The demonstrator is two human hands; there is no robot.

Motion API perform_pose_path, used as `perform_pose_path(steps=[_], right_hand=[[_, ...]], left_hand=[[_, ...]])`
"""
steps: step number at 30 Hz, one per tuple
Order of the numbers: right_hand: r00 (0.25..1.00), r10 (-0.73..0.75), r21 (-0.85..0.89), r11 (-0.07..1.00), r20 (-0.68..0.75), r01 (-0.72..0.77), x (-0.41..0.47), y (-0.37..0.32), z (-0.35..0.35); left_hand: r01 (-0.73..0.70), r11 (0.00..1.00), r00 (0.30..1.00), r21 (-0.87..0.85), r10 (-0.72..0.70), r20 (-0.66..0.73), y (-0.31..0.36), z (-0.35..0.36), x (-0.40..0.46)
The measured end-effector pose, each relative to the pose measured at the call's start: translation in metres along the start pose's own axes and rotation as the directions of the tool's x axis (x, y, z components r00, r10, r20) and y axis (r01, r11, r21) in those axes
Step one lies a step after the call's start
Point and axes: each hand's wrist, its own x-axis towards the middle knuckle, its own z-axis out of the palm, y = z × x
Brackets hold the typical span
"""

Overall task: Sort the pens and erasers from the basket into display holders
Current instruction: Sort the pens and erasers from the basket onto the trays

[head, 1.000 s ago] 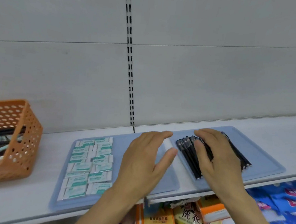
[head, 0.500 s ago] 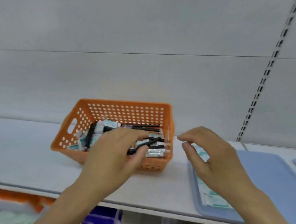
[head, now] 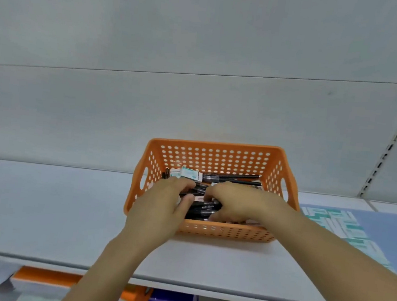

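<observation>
A: Where are the hands?

B: Both are inside the orange perforated plastic basket (head: 216, 157), which sits on the pale grey shelf (head: 39, 207) against the back wall. The left hand (head: 159, 210) reaches over the near left corner, the right hand (head: 241, 202) over the near right rim.

A: Holding anything?

B: The fingers of both curl down into the heap of black pens (head: 204, 208). The left thumb lies against a pen barrel, so I judge that hand is closing on pens. What the right fingers have is hidden under the hand; I cannot tell whether they grip anything.

A: Why two hands at once?

B: Likely to gather several loose pens into one bundle, since they lie crossed over each other.

A: And the erasers?

B: A few white-and-teal wrapped erasers (head: 190, 173) lie at the back of the basket, beside more pens. To the right, a flat blue-grey tray (head: 384, 233) carries rows of sorted erasers (head: 346, 229), laid side by side for display.
</observation>
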Motion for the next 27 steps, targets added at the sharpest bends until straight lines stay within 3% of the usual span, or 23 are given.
perform_pose_path(steps=[6,10,13,14,16,17,19,24,27], right_hand=[[0.997,-0.044,-0.029,0.999,-0.066,0.043,-0.007,-0.002,-0.017],[0.987,-0.082,-0.017,0.997,-0.141,0.081,-0.019,0.002,-0.041],[0.954,-0.100,0.106,0.985,-0.282,0.134,-0.027,0.011,-0.050],[0.934,-0.081,0.246,0.953,-0.347,0.174,-0.030,0.014,-0.051],[0.912,-0.006,0.589,0.761,-0.410,0.271,-0.034,0.018,-0.048],[0.909,0.033,0.700,0.650,-0.415,0.296,-0.036,0.019,-0.045],[0.898,0.093,0.781,0.536,-0.431,0.320,-0.036,0.021,-0.039],[0.787,0.102,0.687,0.564,-0.608,0.458,-0.030,0.015,-0.036],[0.821,-0.038,0.618,0.639,-0.569,0.458,-0.028,0.007,-0.038]], left_hand=[[0.017,0.996,0.982,-0.084,-0.001,0.186,-0.003,-0.008,0.018],[-0.119,0.991,0.937,-0.061,0.132,0.323,0.014,-0.003,0.045],[-0.060,0.964,0.921,-0.260,0.154,0.359,0.018,0.001,0.054],[0.004,0.919,0.924,-0.394,0.147,0.353,0.017,0.001,0.053],[0.111,0.781,0.941,-0.615,0.117,0.318,0.018,-0.001,0.052],[0.139,0.720,0.950,-0.680,0.098,0.297,0.018,-0.001,0.052],[0.167,0.621,0.959,-0.766,0.077,0.272,0.021,-0.002,0.053],[0.196,0.514,0.952,-0.835,0.106,0.288,0.026,-0.006,0.054],[0.240,0.456,0.936,-0.857,0.124,0.328,0.027,-0.004,0.053]])
